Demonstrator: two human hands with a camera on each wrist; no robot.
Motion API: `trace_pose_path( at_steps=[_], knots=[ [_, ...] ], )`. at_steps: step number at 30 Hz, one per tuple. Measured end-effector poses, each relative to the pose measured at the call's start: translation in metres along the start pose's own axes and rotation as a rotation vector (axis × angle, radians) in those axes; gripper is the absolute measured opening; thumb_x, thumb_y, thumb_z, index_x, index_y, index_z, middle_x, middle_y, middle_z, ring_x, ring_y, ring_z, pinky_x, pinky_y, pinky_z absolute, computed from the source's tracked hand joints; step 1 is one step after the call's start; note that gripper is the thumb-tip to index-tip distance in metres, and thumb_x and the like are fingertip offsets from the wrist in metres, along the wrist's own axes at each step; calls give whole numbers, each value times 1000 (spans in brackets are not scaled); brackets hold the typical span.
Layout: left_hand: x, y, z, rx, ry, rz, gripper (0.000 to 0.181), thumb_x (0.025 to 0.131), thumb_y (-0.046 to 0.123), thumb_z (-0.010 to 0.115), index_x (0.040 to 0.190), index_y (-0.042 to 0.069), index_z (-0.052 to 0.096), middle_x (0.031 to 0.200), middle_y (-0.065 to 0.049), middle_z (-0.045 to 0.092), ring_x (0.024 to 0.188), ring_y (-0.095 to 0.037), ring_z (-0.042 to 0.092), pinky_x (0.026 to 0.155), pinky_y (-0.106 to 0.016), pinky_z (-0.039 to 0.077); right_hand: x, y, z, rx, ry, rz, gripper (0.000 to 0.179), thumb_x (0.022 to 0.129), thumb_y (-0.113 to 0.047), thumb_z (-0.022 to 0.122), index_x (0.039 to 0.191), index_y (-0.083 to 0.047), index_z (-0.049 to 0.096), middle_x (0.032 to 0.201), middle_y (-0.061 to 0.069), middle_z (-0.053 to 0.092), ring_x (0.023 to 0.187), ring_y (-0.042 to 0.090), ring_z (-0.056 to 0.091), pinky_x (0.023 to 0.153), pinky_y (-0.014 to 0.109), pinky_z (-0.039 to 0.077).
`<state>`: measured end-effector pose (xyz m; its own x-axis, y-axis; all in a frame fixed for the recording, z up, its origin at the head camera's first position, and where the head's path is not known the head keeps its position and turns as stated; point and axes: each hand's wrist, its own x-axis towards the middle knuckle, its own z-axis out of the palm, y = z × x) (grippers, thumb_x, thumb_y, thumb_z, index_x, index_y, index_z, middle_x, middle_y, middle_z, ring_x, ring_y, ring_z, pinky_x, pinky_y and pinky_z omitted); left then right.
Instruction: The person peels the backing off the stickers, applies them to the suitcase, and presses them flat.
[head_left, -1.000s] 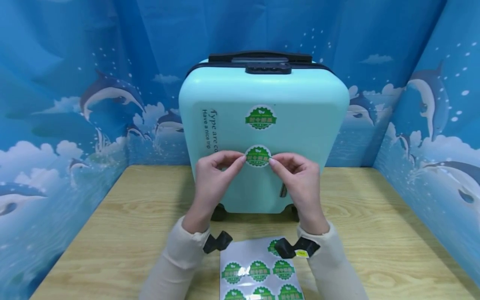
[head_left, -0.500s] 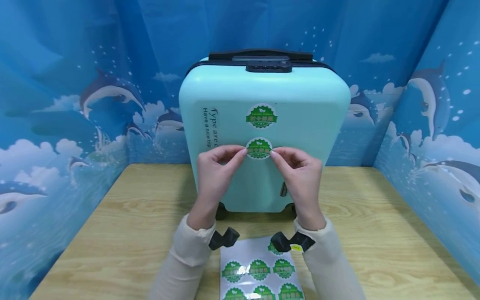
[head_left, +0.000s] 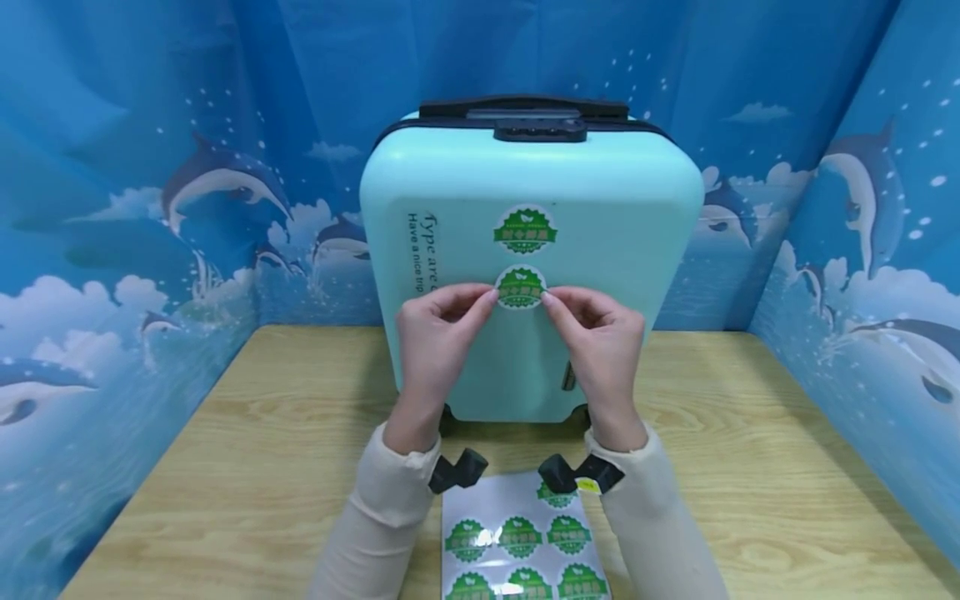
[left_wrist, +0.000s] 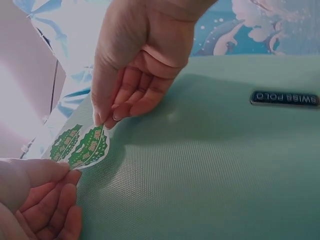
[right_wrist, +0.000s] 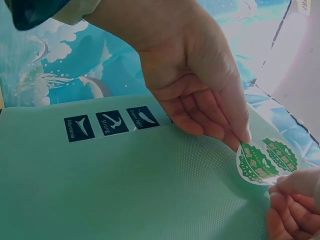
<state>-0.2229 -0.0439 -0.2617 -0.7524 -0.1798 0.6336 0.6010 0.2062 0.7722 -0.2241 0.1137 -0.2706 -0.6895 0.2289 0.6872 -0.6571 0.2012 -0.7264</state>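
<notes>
Blue printed backdrop (head_left: 322, 75), creased, hung behind left hand (head_left: 435, 346) and right hand (head_left: 607, 342). Side panels matched: one left of left hand (head_left: 90, 208), one right of right hand (head_left: 862, 267). Print had dolphins (head_left: 217, 175), clouds (head_left: 75, 350), white dots. Wood-grain bench (head_left: 270, 433) spread below both hands. Wrist views: pale surface (left_wrist: 22, 85) past the hands, wall or ceiling unclear, strong glare.

One head view, two close wrist views.
Head: from above, facing forward-down, fits whole mint-green hard-shell suitcase (head_left: 521, 358). Left wrist: near, faces right across its front; right wrist: near, faces left. Wrists share held round green, white-rimmed sticker (left_wrist: 90, 148).
</notes>
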Motion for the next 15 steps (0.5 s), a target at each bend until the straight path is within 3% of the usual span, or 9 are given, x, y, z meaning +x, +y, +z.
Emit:
trace_pose_path(
  at_steps=[5,15],
  knots=[
    [0,2,1,46,15,28,12,83,17,74,88,6,75,82,-4,73,63,-9,63,57,-24,53,0,1,2,-3,3,-16,17,83,-18,74,86,-2,74,75,10,70,56,10,54,51,20,43],
    [0,5,1,46,14,35,12,83,17,73,88,6,75,82,-3,73,63,-8,63,56,-24,53,0,0,3,-19,14,-24,18,83,-20,73,87,-3,74,75,11,69,55,10,54,50,20,42]
  ],
)
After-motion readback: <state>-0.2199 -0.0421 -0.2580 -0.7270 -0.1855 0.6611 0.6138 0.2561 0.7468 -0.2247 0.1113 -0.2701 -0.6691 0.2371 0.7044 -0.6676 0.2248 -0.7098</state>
